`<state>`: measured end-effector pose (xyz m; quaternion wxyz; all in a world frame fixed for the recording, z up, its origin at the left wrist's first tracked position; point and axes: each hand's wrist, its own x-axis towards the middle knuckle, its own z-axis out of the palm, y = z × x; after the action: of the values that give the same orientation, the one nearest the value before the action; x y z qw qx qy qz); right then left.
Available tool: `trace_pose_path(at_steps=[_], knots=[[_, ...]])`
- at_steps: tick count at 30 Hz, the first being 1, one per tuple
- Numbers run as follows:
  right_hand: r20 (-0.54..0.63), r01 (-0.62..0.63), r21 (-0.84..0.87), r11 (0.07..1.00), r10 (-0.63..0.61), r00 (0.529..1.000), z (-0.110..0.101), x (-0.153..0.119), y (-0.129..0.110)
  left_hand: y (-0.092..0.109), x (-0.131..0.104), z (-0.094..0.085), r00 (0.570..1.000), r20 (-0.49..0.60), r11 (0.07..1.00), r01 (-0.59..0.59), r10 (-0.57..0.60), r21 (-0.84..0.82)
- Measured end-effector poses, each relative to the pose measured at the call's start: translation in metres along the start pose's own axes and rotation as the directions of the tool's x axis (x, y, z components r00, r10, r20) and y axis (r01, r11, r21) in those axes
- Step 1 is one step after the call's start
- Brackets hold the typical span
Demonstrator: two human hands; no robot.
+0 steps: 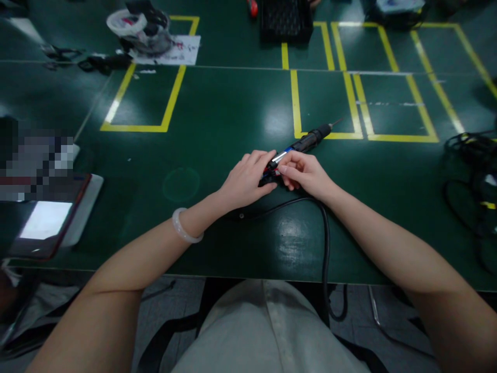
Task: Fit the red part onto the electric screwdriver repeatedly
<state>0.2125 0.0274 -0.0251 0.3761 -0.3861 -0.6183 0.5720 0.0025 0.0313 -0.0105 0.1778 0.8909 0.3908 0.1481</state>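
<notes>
A black electric screwdriver [310,140] lies slanted on the green table, its thin bit pointing away to the right. My left hand [248,176], with a pale bangle on the wrist, is wrapped around the rear end of the screwdriver and covers much of it. Close beside it, my right hand [303,173] has thumb and forefinger pinched together at the tool's rear part. A bit of red and black shows between the two hands, and the pinched item is too hidden to name. From under the hands a black cable [325,233] curves over the table's front edge.
Yellow tape frames [166,111] mark the table [217,109]. At the back stand a black bin [286,23] and a tape roll [126,23] with other items on a paper sheet [186,49]. A tablet [50,223] lies left; coiled black cables [471,155] lie right.
</notes>
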Motion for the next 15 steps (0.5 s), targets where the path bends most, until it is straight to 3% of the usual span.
trace_pose_path(at_steps=[4, 7, 11, 15], knots=[[-0.019, 0.116, -0.101, 0.988, -0.119, 0.993, 0.003, -0.002, 0.000, -0.004, 0.000, -0.003, 0.999, 0.049, 1.000, -0.006, 0.007, -0.019], [0.002, 0.262, -0.358, 0.896, -0.280, 0.960, 0.004, -0.006, 0.000, -0.007, -0.001, -0.004, 0.998, 0.059, 0.998, -0.030, 0.033, -0.055], [0.178, 0.430, -0.686, 0.587, -0.437, 0.882, 0.004, -0.010, -0.001, -0.009, -0.001, -0.003, 0.998, 0.046, 0.996, -0.037, 0.041, -0.079], [0.310, 0.495, -0.824, 0.275, -0.511, 0.802, 0.003, -0.011, -0.001, -0.009, -0.001, -0.002, 0.999, 0.035, 0.996, -0.036, 0.039, -0.082]])
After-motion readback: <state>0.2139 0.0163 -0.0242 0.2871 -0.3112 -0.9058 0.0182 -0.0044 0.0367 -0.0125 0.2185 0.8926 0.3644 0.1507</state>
